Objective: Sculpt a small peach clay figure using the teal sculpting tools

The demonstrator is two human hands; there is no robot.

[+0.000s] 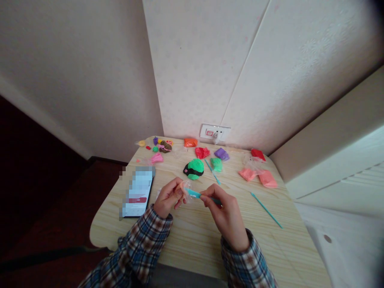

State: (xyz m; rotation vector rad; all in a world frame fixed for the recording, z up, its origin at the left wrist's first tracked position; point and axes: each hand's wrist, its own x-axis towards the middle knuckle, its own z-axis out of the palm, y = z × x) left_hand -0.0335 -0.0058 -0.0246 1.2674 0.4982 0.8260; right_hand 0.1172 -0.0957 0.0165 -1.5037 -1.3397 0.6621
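Your left hand (170, 197) pinches the clear bag (188, 185) (likely soft and slippery, so hold its edge); your right hand (225, 214) pinches the blue tool (193, 194), likely light, stiff, pointing left-handward

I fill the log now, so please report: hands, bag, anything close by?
Left hand: holding bag. Right hand: gripping blue tool, its end at bag. Close by: green-black piece beyond, phone to left.

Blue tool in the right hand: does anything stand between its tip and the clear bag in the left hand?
Nothing visible: the blue tool, in the right hand, reaches the clear bag in the left hand.
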